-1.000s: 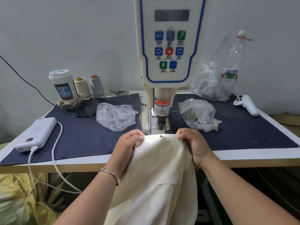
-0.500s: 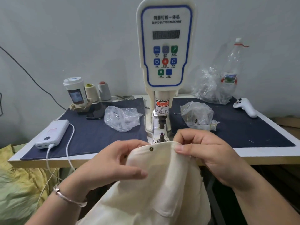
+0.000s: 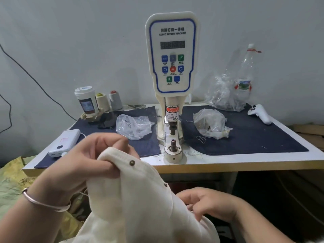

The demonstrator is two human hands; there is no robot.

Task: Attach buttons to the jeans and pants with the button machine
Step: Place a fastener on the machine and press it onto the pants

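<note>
The cream pants (image 3: 133, 204) hang in front of the table, off the machine. A dark metal button (image 3: 132, 162) sits near their top edge, and a second one (image 3: 165, 185) shows lower on the fabric. My left hand (image 3: 91, 160) grips the waistband beside the button, lifted to the left of the machine. My right hand (image 3: 208, 204) holds the fabric lower down, below the table edge. The white button machine (image 3: 172, 67) stands at the table's middle, its lower die post (image 3: 173, 146) bare.
Dark blue cloth (image 3: 245, 137) covers the table. On it lie two clear bags of buttons (image 3: 133, 127) (image 3: 210, 123), a power bank (image 3: 65, 142), a phone, a cup and thread cones (image 3: 103, 101), a white controller (image 3: 261, 114), and a plastic bottle (image 3: 245, 76) by another bag.
Both hands pulled the pants off the die and back toward me. My left hand rose leftward with the waistband; my right hand dropped lower on the fabric.
</note>
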